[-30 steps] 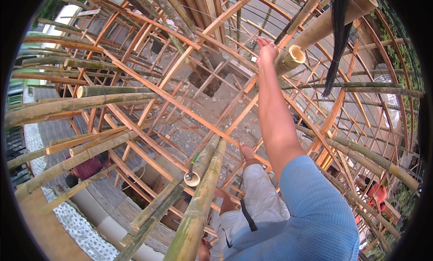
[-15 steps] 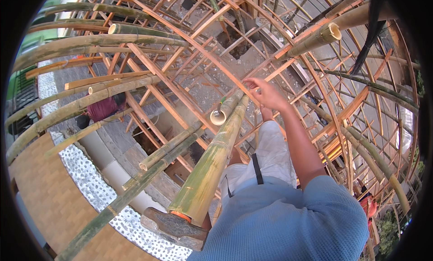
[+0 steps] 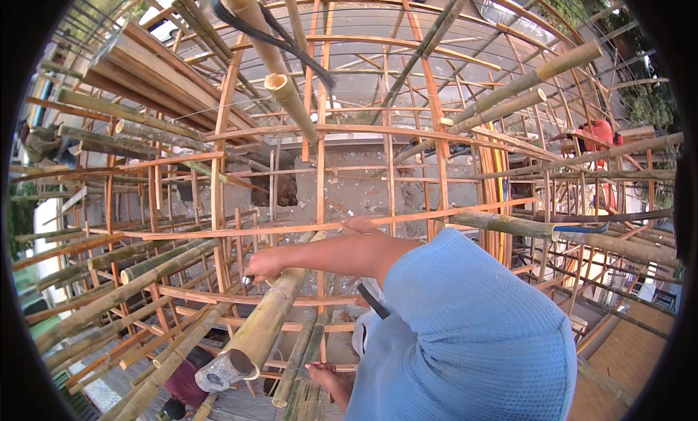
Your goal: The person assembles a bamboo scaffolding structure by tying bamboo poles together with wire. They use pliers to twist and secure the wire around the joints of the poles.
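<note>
A thick green-tan bamboo pole (image 3: 269, 315) slants toward me. A heavy grey hammer head (image 3: 216, 374) sits against its near open end. My right arm reaches across to the left, and my right hand (image 3: 266, 264) is closed beside the pole's upper part. A small dark metal piece (image 3: 248, 280) pokes out under its fingers; its kind is hidden. Lower down, my left hand (image 3: 324, 375) has curled fingers next to thinner bamboo poles (image 3: 297, 363). What it holds, if anything, cannot be made out.
Reddish timber beams (image 3: 342, 225) and bamboo form a lattice high above the ground. Stacked boards (image 3: 160, 72) lie upper left. A dark strap (image 3: 273, 28) hangs from bamboo at the top. One person (image 3: 185, 381) is below left; another in red (image 3: 598, 132) is far right.
My view has swung round to the right. My right hand, earlier raised with loose fingers near a beam, is now closed by the bamboo. My left hand has come into view.
</note>
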Demonstrator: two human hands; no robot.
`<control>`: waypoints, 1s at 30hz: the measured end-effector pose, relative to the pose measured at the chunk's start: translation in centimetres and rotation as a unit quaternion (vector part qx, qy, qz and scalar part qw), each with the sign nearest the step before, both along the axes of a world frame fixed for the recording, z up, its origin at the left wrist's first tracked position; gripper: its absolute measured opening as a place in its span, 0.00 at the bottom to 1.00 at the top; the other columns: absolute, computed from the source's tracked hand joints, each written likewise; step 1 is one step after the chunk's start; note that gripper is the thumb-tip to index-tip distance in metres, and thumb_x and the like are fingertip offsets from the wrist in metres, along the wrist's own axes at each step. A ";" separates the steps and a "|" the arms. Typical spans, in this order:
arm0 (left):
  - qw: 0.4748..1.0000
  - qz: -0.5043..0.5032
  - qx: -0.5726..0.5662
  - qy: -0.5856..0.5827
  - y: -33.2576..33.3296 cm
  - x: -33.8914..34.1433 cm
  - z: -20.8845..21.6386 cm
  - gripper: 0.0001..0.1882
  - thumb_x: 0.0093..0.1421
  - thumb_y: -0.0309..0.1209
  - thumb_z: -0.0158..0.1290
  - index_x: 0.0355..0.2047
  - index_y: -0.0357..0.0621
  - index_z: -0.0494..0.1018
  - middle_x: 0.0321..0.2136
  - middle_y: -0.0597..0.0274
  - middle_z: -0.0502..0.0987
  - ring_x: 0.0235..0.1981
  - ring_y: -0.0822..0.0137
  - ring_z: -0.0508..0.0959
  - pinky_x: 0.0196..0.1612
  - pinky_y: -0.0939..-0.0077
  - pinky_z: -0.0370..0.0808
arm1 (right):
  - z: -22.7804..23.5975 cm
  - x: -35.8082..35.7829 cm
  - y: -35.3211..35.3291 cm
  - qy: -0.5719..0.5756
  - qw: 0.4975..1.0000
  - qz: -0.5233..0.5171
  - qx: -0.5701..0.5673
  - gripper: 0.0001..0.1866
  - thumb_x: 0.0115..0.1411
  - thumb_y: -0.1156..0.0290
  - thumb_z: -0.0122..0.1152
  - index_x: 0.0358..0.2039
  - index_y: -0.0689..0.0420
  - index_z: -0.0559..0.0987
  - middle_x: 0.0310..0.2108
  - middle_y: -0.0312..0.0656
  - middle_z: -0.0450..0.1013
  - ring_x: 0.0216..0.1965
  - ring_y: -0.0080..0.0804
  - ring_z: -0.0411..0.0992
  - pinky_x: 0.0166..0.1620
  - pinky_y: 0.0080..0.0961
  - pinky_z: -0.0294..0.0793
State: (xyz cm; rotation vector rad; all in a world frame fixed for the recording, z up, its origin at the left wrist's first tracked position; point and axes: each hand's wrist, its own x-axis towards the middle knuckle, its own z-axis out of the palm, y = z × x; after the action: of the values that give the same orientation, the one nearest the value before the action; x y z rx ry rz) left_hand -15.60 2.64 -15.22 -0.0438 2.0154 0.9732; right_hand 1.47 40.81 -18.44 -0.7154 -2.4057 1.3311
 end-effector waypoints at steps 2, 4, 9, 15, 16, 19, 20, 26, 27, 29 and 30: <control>0.998 -0.038 0.004 0.046 2.3 0.4 1.5 0.23 0.71 0.49 0.34 0.23 0.49 0.59 0.10 0.72 0.51 0.09 0.75 0.50 0.12 0.76 0.51 | 4.2 0.8 0.4 0.068 0.992 -0.100 -0.029 0.17 0.61 0.57 0.56 0.41 0.58 0.75 0.34 0.53 0.76 0.39 0.55 0.74 0.42 0.48 0.72; 0.996 -0.071 0.015 0.050 2.9 -1.2 1.6 0.23 0.71 0.50 0.33 0.23 0.49 0.58 0.10 0.72 0.51 0.09 0.74 0.50 0.12 0.75 0.51 | 7.7 2.3 0.8 0.131 0.964 -0.230 -0.031 0.19 0.64 0.56 0.52 0.44 0.60 0.72 0.36 0.53 0.75 0.40 0.55 0.73 0.43 0.47 0.71; 0.984 -0.161 0.063 0.052 2.8 -5.0 1.2 0.25 0.72 0.51 0.31 0.22 0.50 0.58 0.11 0.71 0.50 0.11 0.73 0.52 0.14 0.74 0.55 | 17.4 11.8 -1.3 0.415 0.776 -0.476 -0.016 0.17 0.70 0.59 0.45 0.47 0.59 0.70 0.37 0.43 0.74 0.40 0.31 0.73 0.41 0.31 0.73; 0.969 -0.207 0.127 0.055 6.8 -7.4 0.1 0.24 0.71 0.49 0.33 0.21 0.50 0.57 0.11 0.71 0.50 0.11 0.72 0.52 0.14 0.75 0.54 | 16.9 24.5 -9.8 0.592 0.436 -0.669 -0.108 0.20 0.73 0.55 0.30 0.41 0.58 0.68 0.27 0.38 0.70 0.27 0.25 0.71 0.31 0.24 0.74; 0.968 -0.198 0.139 0.060 7.3 -8.2 0.5 0.24 0.71 0.48 0.33 0.21 0.50 0.57 0.11 0.71 0.50 0.11 0.72 0.51 0.14 0.75 0.54 | 17.1 25.0 -12.9 0.591 0.417 -0.667 -0.179 0.21 0.73 0.54 0.29 0.41 0.57 0.68 0.25 0.39 0.70 0.26 0.26 0.70 0.31 0.27 0.74; 0.966 -0.178 0.181 0.047 9.7 -9.0 1.5 0.23 0.71 0.47 0.33 0.20 0.49 0.57 0.12 0.71 0.50 0.11 0.72 0.51 0.14 0.75 0.54 | 15.5 25.8 -21.4 0.537 0.388 -0.660 -0.355 0.23 0.71 0.49 0.33 0.42 0.55 0.70 0.25 0.35 0.69 0.25 0.26 0.69 0.28 0.32 0.76; 0.966 -0.163 0.195 0.042 10.4 -9.4 1.8 0.23 0.71 0.47 0.34 0.20 0.49 0.57 0.12 0.71 0.50 0.11 0.72 0.51 0.14 0.75 0.54 | 15.4 25.1 -24.2 0.450 0.454 -0.674 -0.370 0.23 0.71 0.48 0.36 0.44 0.56 0.69 0.26 0.36 0.69 0.26 0.25 0.69 0.30 0.32 0.78; 0.957 -0.076 0.281 -0.015 15.0 -11.4 4.2 0.23 0.71 0.45 0.35 0.19 0.49 0.56 0.12 0.71 0.50 0.11 0.71 0.51 0.14 0.75 0.53 | 15.8 18.1 -34.2 0.357 0.561 -0.603 -0.440 0.13 0.66 0.67 0.55 0.43 0.60 0.65 0.30 0.42 0.73 0.26 0.26 0.73 0.28 0.29 0.82; 0.953 -0.048 0.298 -0.031 15.7 -12.5 4.5 0.23 0.71 0.45 0.35 0.19 0.49 0.56 0.12 0.71 0.50 0.11 0.71 0.51 0.14 0.75 0.53 | 16.5 17.6 -34.5 0.379 0.574 -0.538 -0.487 0.12 0.65 0.67 0.56 0.43 0.60 0.66 0.32 0.42 0.73 0.29 0.28 0.75 0.33 0.30 0.83; 0.929 0.022 0.352 -0.113 18.1 -15.2 4.8 0.23 0.70 0.44 0.35 0.19 0.49 0.56 0.12 0.71 0.50 0.11 0.71 0.51 0.14 0.75 0.53 | 14.7 16.4 -33.9 0.389 0.590 -0.461 -0.538 0.11 0.65 0.68 0.56 0.42 0.60 0.68 0.37 0.45 0.75 0.36 0.34 0.77 0.43 0.40 0.81; 0.905 0.071 0.385 -0.166 19.6 -17.1 4.8 0.22 0.70 0.44 0.35 0.19 0.49 0.55 0.12 0.71 0.50 0.11 0.71 0.51 0.14 0.75 0.53 | 14.2 15.8 -33.3 0.376 0.599 -0.430 -0.560 0.11 0.65 0.67 0.56 0.43 0.60 0.68 0.40 0.46 0.75 0.39 0.36 0.76 0.44 0.41 0.81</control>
State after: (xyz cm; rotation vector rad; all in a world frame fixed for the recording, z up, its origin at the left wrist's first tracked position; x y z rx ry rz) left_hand -32.70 22.22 -10.44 0.0718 1.2257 1.6713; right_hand 17.26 7.46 -4.22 -1.0299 -0.1935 1.9066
